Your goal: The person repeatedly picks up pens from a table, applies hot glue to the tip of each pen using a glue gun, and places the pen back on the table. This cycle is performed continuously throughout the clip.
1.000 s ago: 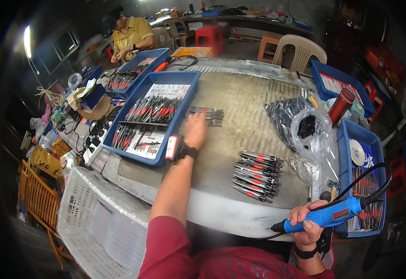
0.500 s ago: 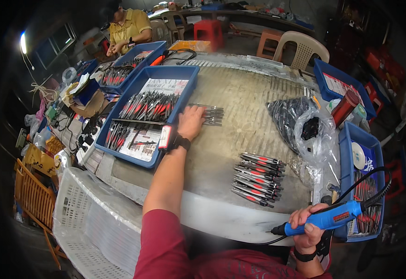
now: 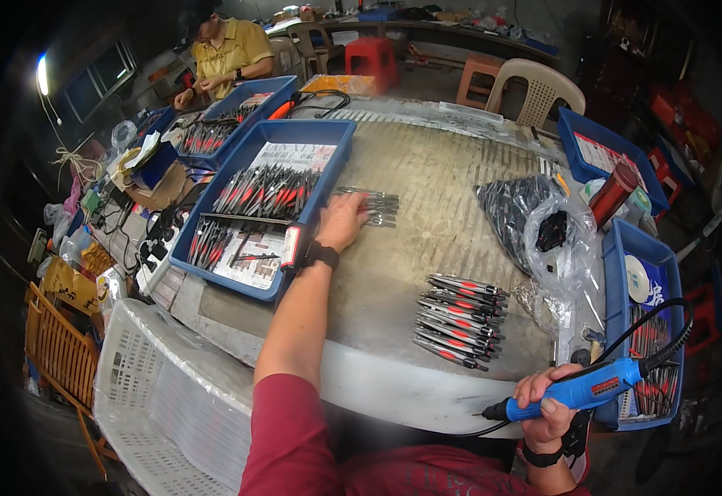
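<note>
My left hand (image 3: pixel 342 221) is at the left end of a small row of dark, slim pens (image 3: pixel 380 208) on the table, its fingers bent round their ends. In my right hand (image 3: pixel 547 405) is a blue electric screwdriver (image 3: pixel 580 390), held at the table's front edge with its black tip pointing left. Between the hands lies a larger stack of pens (image 3: pixel 460 321) with red grips, side by side. Left of my left hand stands a blue tray (image 3: pixel 268 291) with many similar pens on printed paper, split by a divider.
Clear plastic bags of black parts (image 3: pixel 514 207) lie on the right of the table (image 3: pixel 427 165). A blue bin (image 3: pixel 617 422) of pens stands at the right edge, near the tool's cable. A white plastic crate (image 3: pixel 129 364) is at front left. Another person (image 3: pixel 233 54) sits at far left.
My left hand stays at the small row of pens, with only a slight shift. The right hand and screwdriver keep their place. The other person's hand has moved left.
</note>
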`<state>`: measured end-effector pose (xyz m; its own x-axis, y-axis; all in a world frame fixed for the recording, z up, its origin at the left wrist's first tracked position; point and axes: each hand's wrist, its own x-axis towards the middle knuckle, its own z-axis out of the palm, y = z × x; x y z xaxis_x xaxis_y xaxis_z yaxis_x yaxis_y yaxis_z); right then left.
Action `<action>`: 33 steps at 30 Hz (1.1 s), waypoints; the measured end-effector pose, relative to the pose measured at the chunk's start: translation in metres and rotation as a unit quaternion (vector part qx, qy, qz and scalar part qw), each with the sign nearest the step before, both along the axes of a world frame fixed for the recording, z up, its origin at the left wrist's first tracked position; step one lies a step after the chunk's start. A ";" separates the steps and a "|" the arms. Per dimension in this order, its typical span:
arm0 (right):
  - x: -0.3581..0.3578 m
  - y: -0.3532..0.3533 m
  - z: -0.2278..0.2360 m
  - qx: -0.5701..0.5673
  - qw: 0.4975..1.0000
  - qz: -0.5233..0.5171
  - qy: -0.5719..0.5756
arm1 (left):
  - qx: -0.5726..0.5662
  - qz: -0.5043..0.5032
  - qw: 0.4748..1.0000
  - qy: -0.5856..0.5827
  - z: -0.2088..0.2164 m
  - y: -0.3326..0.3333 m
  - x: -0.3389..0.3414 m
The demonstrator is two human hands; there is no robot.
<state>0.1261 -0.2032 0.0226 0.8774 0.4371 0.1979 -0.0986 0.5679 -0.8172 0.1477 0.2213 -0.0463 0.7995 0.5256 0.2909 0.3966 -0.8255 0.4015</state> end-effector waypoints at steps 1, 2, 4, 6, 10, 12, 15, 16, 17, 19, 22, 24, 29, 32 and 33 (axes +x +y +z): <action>0.000 -0.001 0.000 0.011 1.000 0.009 0.007 | -0.005 0.001 1.000 0.004 0.000 0.001 0.000; 0.000 -0.001 0.000 0.024 1.000 0.016 0.013 | -0.014 0.003 1.000 0.011 0.001 0.002 0.001; 0.000 -0.001 0.000 0.021 1.000 0.017 0.011 | -0.006 0.005 1.000 0.012 0.001 0.002 0.001; 0.000 0.000 0.000 0.022 1.000 0.018 0.009 | -0.003 0.004 1.000 0.016 0.002 0.002 0.001; 0.000 0.000 -0.001 0.025 0.999 0.021 0.013 | 0.013 -0.005 0.999 0.031 0.004 0.002 0.001; -0.001 0.000 -0.003 0.024 0.999 0.021 0.013 | 0.023 -0.011 0.999 0.035 0.004 0.002 0.001; -0.001 0.000 -0.005 0.023 0.999 0.022 0.012 | 0.029 -0.020 0.999 0.033 0.004 0.002 0.001; 0.000 0.000 -0.005 0.024 0.999 0.022 0.013 | 0.030 -0.021 0.999 0.034 0.003 0.002 0.001; 0.000 0.000 -0.005 0.025 0.999 0.022 0.013 | 0.032 -0.022 0.999 0.034 0.003 0.003 0.001; 0.000 0.000 -0.005 0.027 0.999 0.023 0.012 | 0.030 -0.021 0.999 0.030 0.002 0.002 0.002; -0.001 0.000 -0.005 0.030 0.999 0.026 0.013 | 0.032 -0.021 0.999 0.034 0.002 0.003 0.003; -0.001 0.001 -0.004 0.029 0.999 0.027 0.013 | 0.039 -0.021 0.998 0.043 0.002 0.003 0.003; -0.001 0.001 -0.004 0.025 0.999 0.024 0.013 | 0.085 -0.032 0.996 0.026 0.000 0.002 0.002; -0.001 0.000 -0.004 0.027 0.999 0.027 0.008 | 0.109 -0.031 0.994 -0.003 -0.001 0.000 0.001; -0.001 0.000 -0.004 0.028 0.999 0.030 0.009 | 0.107 -0.034 0.993 -0.019 0.000 -0.002 0.001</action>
